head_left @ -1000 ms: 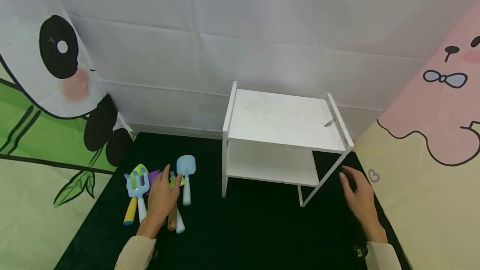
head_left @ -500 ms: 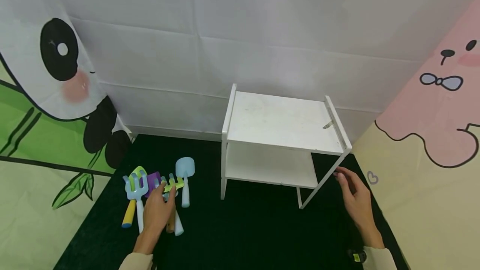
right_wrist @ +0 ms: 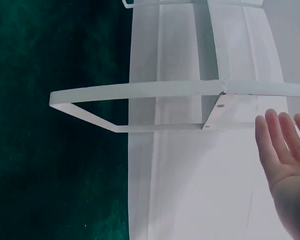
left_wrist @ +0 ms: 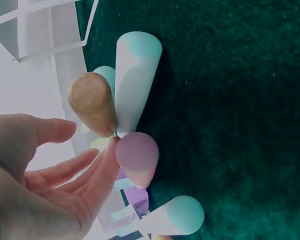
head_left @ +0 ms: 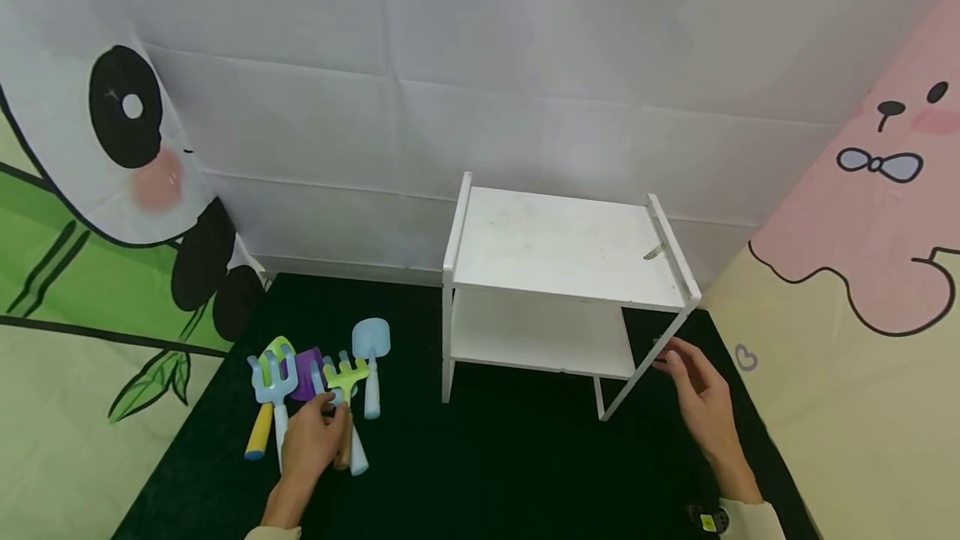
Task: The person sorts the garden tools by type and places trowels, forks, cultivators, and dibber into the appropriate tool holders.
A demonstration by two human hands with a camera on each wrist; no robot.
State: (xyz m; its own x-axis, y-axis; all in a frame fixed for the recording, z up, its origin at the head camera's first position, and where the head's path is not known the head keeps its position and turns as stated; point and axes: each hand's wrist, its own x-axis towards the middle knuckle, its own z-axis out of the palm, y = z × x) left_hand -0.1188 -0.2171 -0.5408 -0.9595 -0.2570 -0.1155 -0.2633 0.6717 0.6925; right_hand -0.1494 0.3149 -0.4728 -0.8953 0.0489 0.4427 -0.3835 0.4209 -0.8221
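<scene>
Here, a white two-tier shelf (head_left: 562,248) with a slanted right leg (head_left: 643,367) is set on the dark-green, cloth-like tabletop (head_left: 510,473). At left, a green rake (head_left: 347,375) is laid between a blue fork (head_left: 273,388) and a blue shovel (head_left: 371,340); beside it the left hand (head_left: 311,436) is held, its grip relaxed and unclosed. By the leg, the right hand (head_left: 701,394) is held likewise.

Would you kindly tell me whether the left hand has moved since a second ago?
Yes: in the head view, the left hand has drawn back toward the bottom of the picture, judged against the white shelf.
</scene>
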